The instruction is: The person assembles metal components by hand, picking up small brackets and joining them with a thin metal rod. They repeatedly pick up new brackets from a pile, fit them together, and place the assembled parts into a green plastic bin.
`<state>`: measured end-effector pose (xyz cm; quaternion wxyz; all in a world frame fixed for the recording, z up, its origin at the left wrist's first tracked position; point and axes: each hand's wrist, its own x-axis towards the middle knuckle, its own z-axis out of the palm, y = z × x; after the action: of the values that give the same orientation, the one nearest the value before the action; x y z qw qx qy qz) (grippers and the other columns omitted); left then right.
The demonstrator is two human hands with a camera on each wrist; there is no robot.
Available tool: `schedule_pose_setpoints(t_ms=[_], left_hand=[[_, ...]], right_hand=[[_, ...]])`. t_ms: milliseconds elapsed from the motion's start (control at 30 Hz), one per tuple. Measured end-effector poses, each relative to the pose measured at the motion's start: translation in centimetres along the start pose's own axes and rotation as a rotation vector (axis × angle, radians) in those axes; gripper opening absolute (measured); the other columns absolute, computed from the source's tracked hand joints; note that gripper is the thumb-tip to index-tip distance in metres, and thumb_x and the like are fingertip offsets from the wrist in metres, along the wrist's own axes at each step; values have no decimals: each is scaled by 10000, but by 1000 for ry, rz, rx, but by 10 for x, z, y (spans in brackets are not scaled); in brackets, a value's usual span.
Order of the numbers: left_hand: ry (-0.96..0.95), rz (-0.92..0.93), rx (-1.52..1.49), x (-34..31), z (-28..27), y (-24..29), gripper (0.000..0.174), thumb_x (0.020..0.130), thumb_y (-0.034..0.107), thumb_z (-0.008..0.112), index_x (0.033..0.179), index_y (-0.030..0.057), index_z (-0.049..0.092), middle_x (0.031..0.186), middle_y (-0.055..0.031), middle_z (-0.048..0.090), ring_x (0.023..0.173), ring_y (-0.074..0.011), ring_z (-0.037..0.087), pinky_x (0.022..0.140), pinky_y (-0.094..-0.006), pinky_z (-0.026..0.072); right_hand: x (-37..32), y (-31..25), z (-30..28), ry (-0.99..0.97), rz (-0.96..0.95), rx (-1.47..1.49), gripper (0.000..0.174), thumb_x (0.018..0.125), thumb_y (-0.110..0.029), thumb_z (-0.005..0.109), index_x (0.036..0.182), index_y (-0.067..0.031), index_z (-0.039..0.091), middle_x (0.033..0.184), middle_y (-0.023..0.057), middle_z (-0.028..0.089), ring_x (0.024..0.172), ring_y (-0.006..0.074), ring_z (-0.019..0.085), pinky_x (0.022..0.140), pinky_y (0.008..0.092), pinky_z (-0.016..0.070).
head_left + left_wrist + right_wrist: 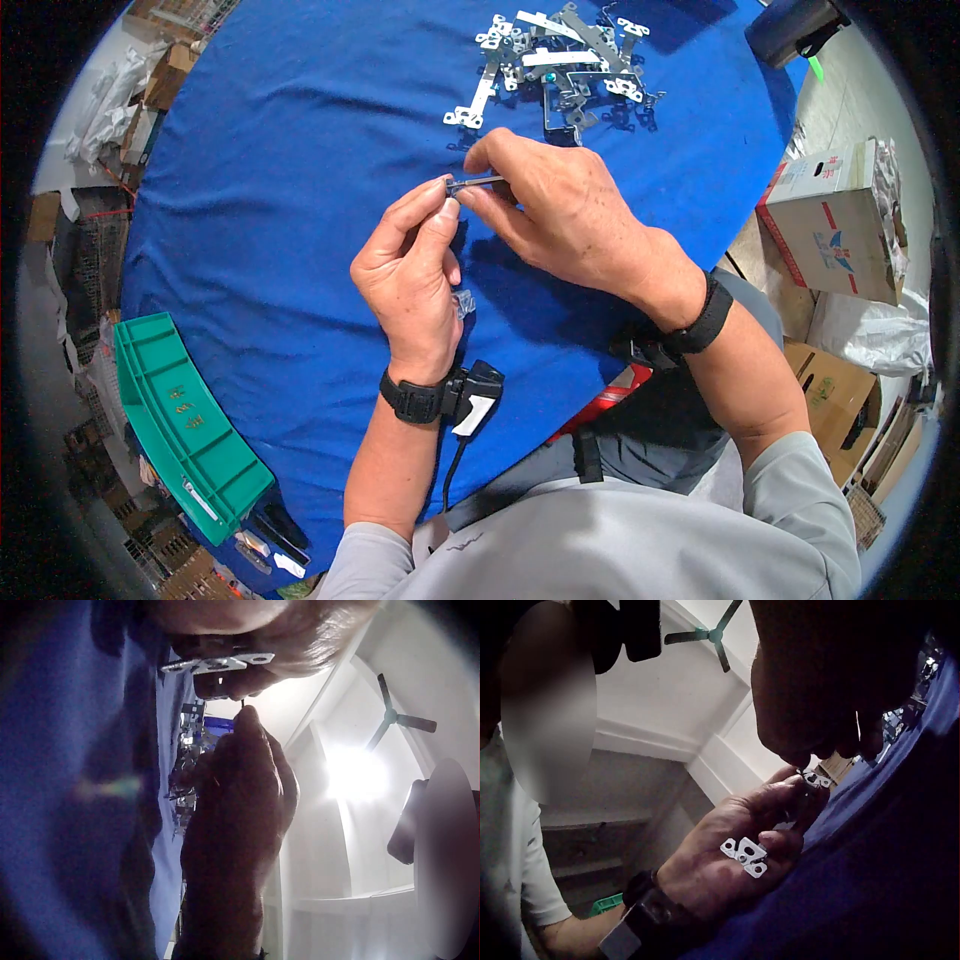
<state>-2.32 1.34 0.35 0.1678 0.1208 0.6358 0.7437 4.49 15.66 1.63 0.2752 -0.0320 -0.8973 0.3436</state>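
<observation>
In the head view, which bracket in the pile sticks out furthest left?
The pale metal bracket at the lower left of the pile, slanting downward; its holed end plate juts past all the others.

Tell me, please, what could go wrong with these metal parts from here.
The thin metal piece might slip, being held near the fingertips of the left hand and right hand. The metal plate by the left hand's palm could fall onto the blue cloth if that grip loosens. Something dropped could get lost among the nearby pile of brackets.
</observation>
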Motion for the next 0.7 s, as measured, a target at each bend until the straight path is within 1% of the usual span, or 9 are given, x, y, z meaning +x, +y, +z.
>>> schedule_pose_setpoints(t_ms=[33,100,133,200,333,433,500,633,700], left_hand=[[6,-14,-17,0,0,0,160,873,-39,665,1025,-33,716,1022,-107,713,528,-25,518,419,-167,373],[3,-18,-12,0,0,2,158,873,-39,664,1022,-33,717,1028,-109,712,529,-25,520,419,-168,374],[0,-21,-6,0,1,3,156,873,-40,663,1019,-33,718,1035,-110,712,531,-26,521,419,-168,374],[-2,-23,-3,-1,1,4,155,873,-40,663,1018,-33,719,1037,-111,712,533,-26,524,419,-168,375],[-8,-22,-8,0,1,3,158,871,-42,662,1017,-33,721,1044,-114,711,538,-27,529,420,-169,378],[4,-36,1,-1,1,4,161,870,-45,660,1019,-33,721,1042,-116,713,541,-28,533,421,-169,382],[0,-31,-3,0,1,4,162,871,-46,658,1020,-34,720,1038,-116,713,542,-28,534,422,-169,383],[-12,-18,-11,-1,1,3,162,873,-46,656,1023,-37,717,1027,-116,715,544,-29,534,422,-170,383],[-10,-22,-7,0,0,3,162,874,-45,656,1024,-37,717,1028,-117,714,543,-29,533,421,-170,382]], right_hand=[[0,1,0,0,0,0,182,873,-108,689,915,-23,533,723,145,595,640,326,618,538,406,464],[0,3,1,-20,-16,-37,200,907,-205,632,893,-50,508,721,150,611,669,354,640,533,445,485],[0,2,0,-20,-16,-37,200,907,-205,632,893,-50,508,721,150,611,669,354,640,533,445,485],[1,1,-1,-47,-16,-74,181,871,-111,690,919,-23,539,728,145,603,648,329,623,541,407,470],[0,3,0,-42,-16,-67,180,870,-109,689,915,-23,538,730,147,601,644,330,620,540,410,468],[1,0,0,2,2,-20,171,877,-114,684,894,-23,540,727,148,599,641,330,617,537,408,467],[1,1,-2,-43,-13,-60,175,874,-114,686,902,-24,538,734,150,604,649,330,623,539,405,471],[0,2,-1,-63,-24,-91,176,876,-114,684,910,-24,537,737,149,606,657,330,628,542,406,475],[0,1,-1,-14,-8,-21,172,880,-119,679,908,-24,538,736,146,607,655,326,629,541,407,476]])
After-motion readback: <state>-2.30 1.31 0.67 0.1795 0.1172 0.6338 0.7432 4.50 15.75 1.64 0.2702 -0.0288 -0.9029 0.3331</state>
